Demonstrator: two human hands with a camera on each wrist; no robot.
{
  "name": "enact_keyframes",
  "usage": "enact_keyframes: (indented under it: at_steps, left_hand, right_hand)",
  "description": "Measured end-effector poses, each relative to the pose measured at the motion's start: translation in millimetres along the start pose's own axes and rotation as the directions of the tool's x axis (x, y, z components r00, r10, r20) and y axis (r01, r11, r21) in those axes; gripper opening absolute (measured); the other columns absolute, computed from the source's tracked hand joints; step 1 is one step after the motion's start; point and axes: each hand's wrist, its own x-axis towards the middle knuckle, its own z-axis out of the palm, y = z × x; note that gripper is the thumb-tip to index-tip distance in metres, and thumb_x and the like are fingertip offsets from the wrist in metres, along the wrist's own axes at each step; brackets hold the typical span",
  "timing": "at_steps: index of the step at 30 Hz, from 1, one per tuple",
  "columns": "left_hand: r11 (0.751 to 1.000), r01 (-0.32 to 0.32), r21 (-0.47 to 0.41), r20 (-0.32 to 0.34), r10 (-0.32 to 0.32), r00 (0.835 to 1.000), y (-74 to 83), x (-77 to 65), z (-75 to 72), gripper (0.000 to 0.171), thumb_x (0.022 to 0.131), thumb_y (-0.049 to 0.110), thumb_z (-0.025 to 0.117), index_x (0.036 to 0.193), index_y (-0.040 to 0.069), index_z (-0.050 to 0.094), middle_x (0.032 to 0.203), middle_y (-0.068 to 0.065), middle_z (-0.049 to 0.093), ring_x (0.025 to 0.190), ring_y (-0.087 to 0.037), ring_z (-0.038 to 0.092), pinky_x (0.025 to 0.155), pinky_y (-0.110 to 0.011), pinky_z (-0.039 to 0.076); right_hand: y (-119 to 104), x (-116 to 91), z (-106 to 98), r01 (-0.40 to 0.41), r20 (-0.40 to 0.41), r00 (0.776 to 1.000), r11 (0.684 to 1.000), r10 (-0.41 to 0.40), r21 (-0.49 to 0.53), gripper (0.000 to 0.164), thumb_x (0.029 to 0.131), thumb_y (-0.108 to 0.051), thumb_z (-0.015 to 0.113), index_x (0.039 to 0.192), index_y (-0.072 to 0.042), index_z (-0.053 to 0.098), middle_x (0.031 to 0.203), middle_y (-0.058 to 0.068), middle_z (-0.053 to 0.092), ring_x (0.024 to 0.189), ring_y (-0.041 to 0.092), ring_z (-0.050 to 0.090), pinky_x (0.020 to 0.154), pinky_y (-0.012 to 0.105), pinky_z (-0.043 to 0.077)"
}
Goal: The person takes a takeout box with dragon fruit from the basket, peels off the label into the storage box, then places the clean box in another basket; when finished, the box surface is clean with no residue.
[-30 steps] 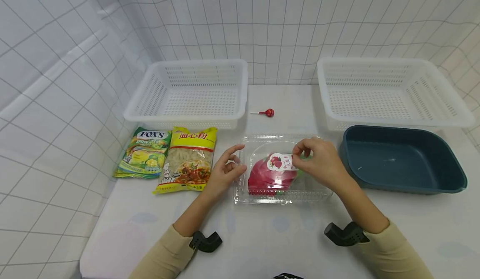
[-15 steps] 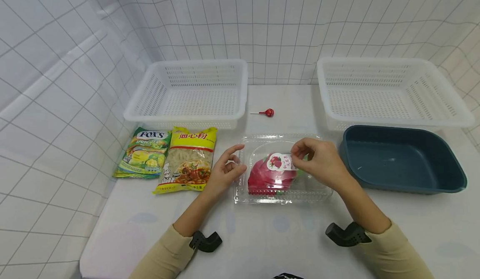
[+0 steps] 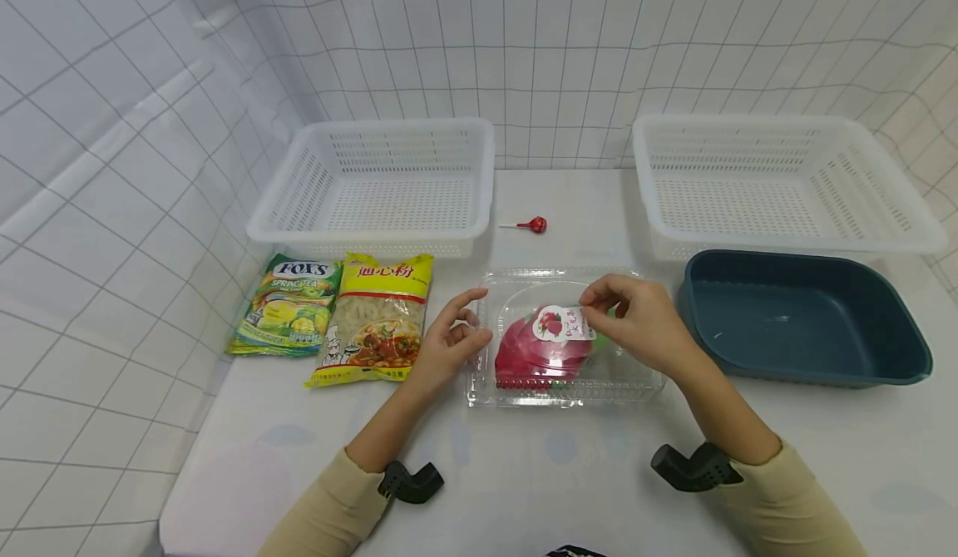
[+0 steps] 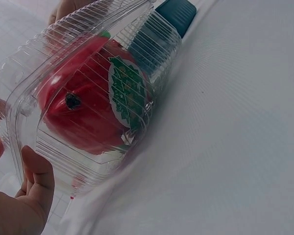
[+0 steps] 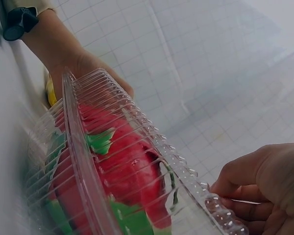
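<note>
A clear plastic clamshell box (image 3: 516,397) lies closed on the table in the head view, with a red dragon fruit (image 3: 524,359) inside. A white label with a fruit picture (image 3: 557,324) sits on its lid. My right hand (image 3: 636,317) pinches the label's right end between thumb and index finger. My left hand (image 3: 447,342) grips the box's left edge, its thumb and index finger spread along the rim. The left wrist view shows the thumb (image 4: 38,169) against the box wall. The lid's edge hides part of the right fingertips in the right wrist view.
Two white perforated baskets (image 3: 374,241) (image 3: 793,241) stand at the back. Between them lies a red lollipop (image 3: 536,224). On the left are a green candy bag (image 3: 288,308) and a yellow pasta bag (image 3: 377,320). A dark blue tub (image 3: 808,374) stands at the right.
My right hand has shifted very slightly left along the label while pinching it, and the label's right end seems a little freer. The left hand and the box have stayed in place.
</note>
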Motion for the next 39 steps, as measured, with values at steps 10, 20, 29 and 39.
enact_keyframes:
  at_steps: [10,20,29,39]
  left_hand:
    - [1.0,-0.003,-0.004,0.001,0.003,1.0,1.4,0.4,-1.1,0.054,0.093,0.001,0.059,0.144,0.009,0.043,0.1,-0.01,0.042,0.066,-0.01,0.045,0.062,-0.019,0.045]
    - [1.0,-0.004,0.002,0.003,0.004,1.0,3.8,0.7,-2.4,0.054,0.093,0.002,0.059,0.144,0.009,0.042,0.1,-0.01,0.042,0.066,-0.009,0.046,0.061,-0.018,0.045]
    - [1.0,-0.011,-0.007,0.008,0.011,1.0,-0.1,0.8,-2.9,0.054,0.093,0.001,0.059,0.144,0.009,0.042,0.099,-0.01,0.042,0.065,-0.01,0.047,0.059,-0.019,0.045]
    - [1.0,0.005,-0.013,0.012,-0.004,1.0,0.2,-0.3,-2.0,0.054,0.094,0.002,0.059,0.144,0.01,0.042,0.099,-0.009,0.042,0.066,-0.01,0.046,0.061,-0.017,0.045]
  right_hand:
    - [-0.7,1.2,0.2,-0.006,-0.041,0.999,0.999,0.004,-0.038,0.007,0.086,0.0,0.068,0.092,-0.003,0.07,0.084,0.004,0.069,0.076,0.018,0.062,0.064,0.025,0.049]
    - [-1.1,1.9,-0.1,0.032,-0.136,0.99,0.999,-0.033,-0.004,0.007,0.085,0.002,0.069,0.089,-0.003,0.069,0.082,0.004,0.07,0.072,0.018,0.061,0.063,0.021,0.048]
    - [0.3,1.5,-9.7,-0.013,-0.09,0.996,0.997,0.019,0.073,0.005,0.088,-0.002,0.07,0.092,-0.002,0.071,0.085,0.006,0.07,0.072,0.016,0.06,0.062,0.019,0.049]
    - [13.2,-2.1,-33.1,-0.045,-0.084,0.995,0.982,0.062,0.184,0.01,0.088,-0.004,0.069,0.094,0.003,0.068,0.086,0.005,0.069,0.071,0.013,0.06,0.062,0.018,0.049]
